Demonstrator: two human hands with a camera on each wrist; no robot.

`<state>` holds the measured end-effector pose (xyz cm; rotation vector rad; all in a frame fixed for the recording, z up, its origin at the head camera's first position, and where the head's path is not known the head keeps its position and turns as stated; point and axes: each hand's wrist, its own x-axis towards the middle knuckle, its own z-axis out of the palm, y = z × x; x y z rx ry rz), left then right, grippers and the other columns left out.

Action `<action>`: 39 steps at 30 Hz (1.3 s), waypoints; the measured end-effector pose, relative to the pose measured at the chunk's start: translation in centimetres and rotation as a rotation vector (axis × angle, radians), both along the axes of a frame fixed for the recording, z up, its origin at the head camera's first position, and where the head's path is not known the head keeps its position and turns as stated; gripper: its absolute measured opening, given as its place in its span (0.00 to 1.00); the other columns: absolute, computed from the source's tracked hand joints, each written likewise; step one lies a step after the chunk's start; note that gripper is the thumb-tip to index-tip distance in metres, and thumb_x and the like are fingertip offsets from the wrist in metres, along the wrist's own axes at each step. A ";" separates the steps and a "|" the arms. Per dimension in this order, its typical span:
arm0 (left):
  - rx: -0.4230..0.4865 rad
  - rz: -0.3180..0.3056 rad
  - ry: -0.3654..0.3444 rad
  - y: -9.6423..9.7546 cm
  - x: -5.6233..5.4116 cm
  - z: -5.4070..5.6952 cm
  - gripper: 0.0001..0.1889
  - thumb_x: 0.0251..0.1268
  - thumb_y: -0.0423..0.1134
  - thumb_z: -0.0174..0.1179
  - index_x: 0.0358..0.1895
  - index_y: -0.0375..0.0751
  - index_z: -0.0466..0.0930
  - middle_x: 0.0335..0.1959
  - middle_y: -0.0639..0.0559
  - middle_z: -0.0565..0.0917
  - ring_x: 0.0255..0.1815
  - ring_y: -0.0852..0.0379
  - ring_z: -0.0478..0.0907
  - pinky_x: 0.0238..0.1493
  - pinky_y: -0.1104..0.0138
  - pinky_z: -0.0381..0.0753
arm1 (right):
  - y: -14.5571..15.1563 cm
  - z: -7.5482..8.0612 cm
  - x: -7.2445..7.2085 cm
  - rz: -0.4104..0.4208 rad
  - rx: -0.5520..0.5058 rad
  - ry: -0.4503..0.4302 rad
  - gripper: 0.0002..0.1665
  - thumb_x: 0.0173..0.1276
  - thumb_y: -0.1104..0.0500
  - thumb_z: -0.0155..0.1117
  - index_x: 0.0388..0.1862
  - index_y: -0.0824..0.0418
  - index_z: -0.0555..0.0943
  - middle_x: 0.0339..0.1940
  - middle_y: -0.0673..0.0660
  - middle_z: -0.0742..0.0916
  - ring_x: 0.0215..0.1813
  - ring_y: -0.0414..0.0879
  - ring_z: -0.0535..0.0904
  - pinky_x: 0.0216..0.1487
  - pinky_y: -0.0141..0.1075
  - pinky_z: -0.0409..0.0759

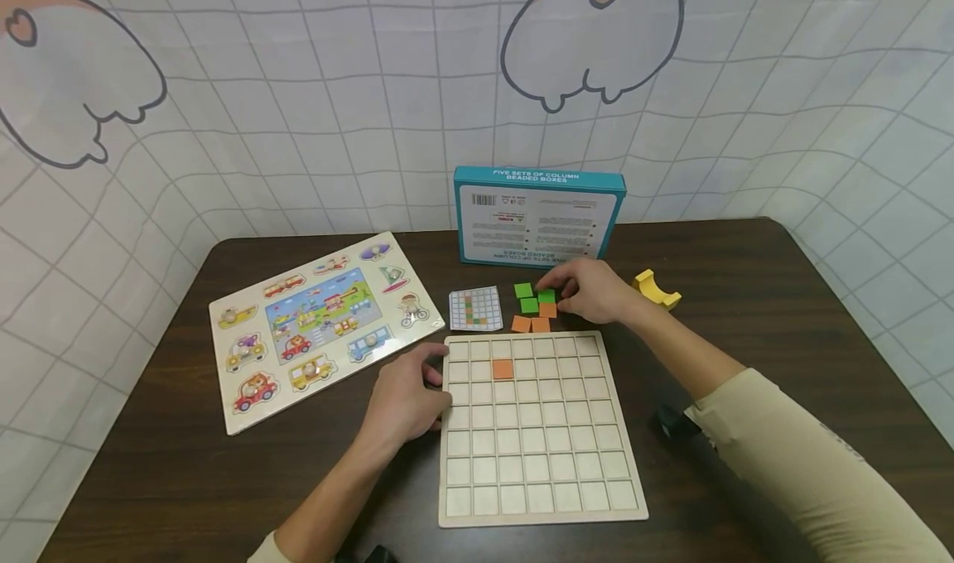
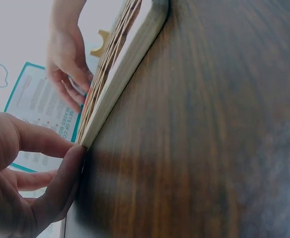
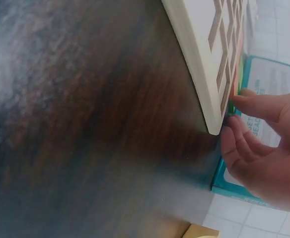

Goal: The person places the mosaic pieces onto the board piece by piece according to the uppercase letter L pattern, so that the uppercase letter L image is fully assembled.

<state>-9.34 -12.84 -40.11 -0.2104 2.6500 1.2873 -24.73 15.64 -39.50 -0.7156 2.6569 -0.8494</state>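
Observation:
On the table lies a pale wooden grid board with one orange tile in a cell near its top. My left hand grips the board's left edge; thumb and finger meet at that edge in the left wrist view. Beyond the board's far edge, my right hand pinches a green tile between thumb and fingers, seen partly hidden in the right wrist view. Other green tiles and orange tiles lie beside it. A small pattern card with a coloured grid is left of them.
A blue-edged box stands upright at the back, behind the tiles. At the left lies a vehicle puzzle board, slanted. A yellow curved block sits right of my right wrist. A tiled-print cloth hangs around the table.

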 end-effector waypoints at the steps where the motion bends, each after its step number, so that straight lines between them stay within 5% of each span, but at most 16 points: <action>1: 0.000 0.000 0.000 0.0 0.0 0.0 0.34 0.50 0.24 0.62 0.67 0.43 0.79 0.37 0.45 0.80 0.15 0.58 0.80 0.18 0.66 0.84 | 0.0 0.0 0.0 0.002 0.007 0.004 0.21 0.68 0.70 0.68 0.58 0.59 0.87 0.57 0.61 0.88 0.50 0.54 0.86 0.52 0.49 0.87; 39: 0.033 0.006 -0.010 0.0 0.0 -0.2 0.35 0.50 0.23 0.61 0.68 0.43 0.78 0.38 0.45 0.79 0.17 0.57 0.80 0.19 0.66 0.85 | -0.5 -0.6 -0.4 -0.039 0.024 0.101 0.13 0.65 0.68 0.71 0.48 0.61 0.89 0.44 0.59 0.89 0.42 0.51 0.82 0.47 0.48 0.84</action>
